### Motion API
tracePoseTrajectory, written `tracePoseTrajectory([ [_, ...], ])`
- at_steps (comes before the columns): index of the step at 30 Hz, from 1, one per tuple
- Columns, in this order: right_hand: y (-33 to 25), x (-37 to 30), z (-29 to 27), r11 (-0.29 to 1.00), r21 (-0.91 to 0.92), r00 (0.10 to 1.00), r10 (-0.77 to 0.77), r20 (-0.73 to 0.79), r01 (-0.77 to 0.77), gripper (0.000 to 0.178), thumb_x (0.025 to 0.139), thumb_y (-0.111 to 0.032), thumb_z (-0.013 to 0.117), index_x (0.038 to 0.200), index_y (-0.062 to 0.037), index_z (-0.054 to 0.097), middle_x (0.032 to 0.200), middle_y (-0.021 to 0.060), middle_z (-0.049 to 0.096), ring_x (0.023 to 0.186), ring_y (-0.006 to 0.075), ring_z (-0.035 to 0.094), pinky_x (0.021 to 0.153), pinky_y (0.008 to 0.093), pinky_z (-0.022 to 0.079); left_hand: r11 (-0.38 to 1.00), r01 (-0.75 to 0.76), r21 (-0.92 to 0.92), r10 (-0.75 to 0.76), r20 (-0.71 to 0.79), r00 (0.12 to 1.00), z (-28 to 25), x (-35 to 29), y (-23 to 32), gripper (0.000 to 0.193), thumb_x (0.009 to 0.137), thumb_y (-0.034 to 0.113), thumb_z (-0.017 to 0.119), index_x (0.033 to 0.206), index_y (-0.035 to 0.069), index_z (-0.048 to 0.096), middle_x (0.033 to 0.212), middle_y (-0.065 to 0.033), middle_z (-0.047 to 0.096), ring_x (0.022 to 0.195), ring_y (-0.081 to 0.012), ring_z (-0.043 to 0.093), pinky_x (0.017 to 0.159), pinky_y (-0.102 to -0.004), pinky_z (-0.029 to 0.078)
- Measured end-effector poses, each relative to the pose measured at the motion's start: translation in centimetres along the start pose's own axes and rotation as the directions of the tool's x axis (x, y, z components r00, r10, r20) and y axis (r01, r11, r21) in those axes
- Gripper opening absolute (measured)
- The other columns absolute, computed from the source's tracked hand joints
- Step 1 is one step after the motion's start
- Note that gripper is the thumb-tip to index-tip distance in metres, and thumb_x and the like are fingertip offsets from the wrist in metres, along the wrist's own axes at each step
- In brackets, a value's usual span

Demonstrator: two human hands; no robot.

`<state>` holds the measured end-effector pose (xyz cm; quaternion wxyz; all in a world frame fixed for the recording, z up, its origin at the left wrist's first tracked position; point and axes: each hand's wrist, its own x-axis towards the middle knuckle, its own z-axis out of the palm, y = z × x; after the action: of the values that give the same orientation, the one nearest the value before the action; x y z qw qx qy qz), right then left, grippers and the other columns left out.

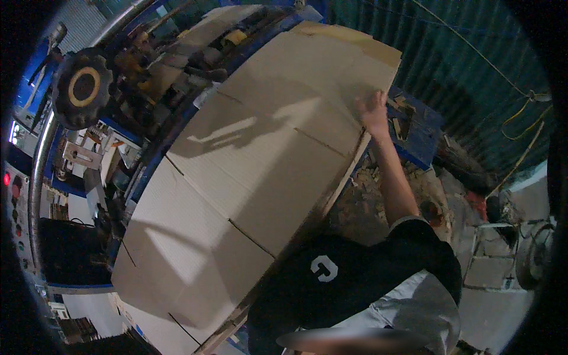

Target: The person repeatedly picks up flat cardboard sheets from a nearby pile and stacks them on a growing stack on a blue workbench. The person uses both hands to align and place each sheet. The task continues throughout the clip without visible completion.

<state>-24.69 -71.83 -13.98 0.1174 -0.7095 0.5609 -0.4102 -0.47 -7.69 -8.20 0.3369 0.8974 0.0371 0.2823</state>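
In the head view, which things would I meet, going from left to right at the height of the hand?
Black handwheel → large cardboard sheet → right hand → blue metal surface → green corrugated wall.

Black handwheel (84, 90), yellowish ring (97, 90) at hub, beside chrome pipe (42, 160). Control panel (16, 216), red light (7, 178) near top edge. Blue platform (425, 148), scraps (397, 128) toward left edge. Green corrugated wall (473, 53), yellow cord (506, 122).

The black shirt (370, 257) bears a white emblem (319, 261).
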Motion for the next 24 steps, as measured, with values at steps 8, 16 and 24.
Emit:
tracePoseTrajectory([
  [8, -1.3, 0.9, -0.5, 0.987, -0.150, 0.989, 0.083, 0.120, -0.065, 0.064, 0.079, -0.033, 0.060, 0.131, -0.0027, 0.039, 0.139, 0.0282, 0.024, 0.131, 0.0369, 0.025, 0.105, 0.0410, 0.024, 0.964, 0.180, -0.196, -0.207, -0.127, 0.970, -1.9, -0.5, -2.5, 0.042, 0.085, 0.030, 0.050, 0.117, 0.004, 0.051, 0.118, -0.0132, 0.051, 0.109, -0.0275, 0.048, 0.083, -0.0398, 0.043],
  [16, -0.3, 6.8, -1.0, 0.356, 0.933, 0.990, 0.143, 0.006, -0.057, 0.038, 0.081, -0.004, 0.055, 0.118, -0.0007, 0.047, 0.113, 0.0089, 0.053, 0.099, 0.0224, 0.052, 0.085, 0.0335, 0.043, 0.643, 0.117, -0.757, -0.471, -0.270, 0.840, -7.1, 4.6, -7.0, 0.037, 0.085, 0.022, 0.043, 0.113, 0.003, 0.057, 0.103, -0.0114, 0.056, 0.090, -0.0223, 0.055, 0.074, -0.0345, 0.047],
  [24, -8.0, -4.3, -12.9, 0.492, 0.848, 0.963, -0.259, -0.073, 0.197, 0.039, 0.083, -0.005, 0.055, 0.121, 0.0026, 0.046, 0.114, 0.0089, 0.055, 0.101, 0.0160, 0.051, 0.090, 0.0276, 0.037, 0.469, 0.271, -0.840, -0.378, 0.087, 0.922, -7.1, -0.8, -6.1, 0.035, 0.081, 0.012, 0.059, 0.110, -0.007, 0.054, 0.113, -0.0138, 0.054, 0.102, -0.0233, 0.053, 0.086, -0.0380, 0.046],
])
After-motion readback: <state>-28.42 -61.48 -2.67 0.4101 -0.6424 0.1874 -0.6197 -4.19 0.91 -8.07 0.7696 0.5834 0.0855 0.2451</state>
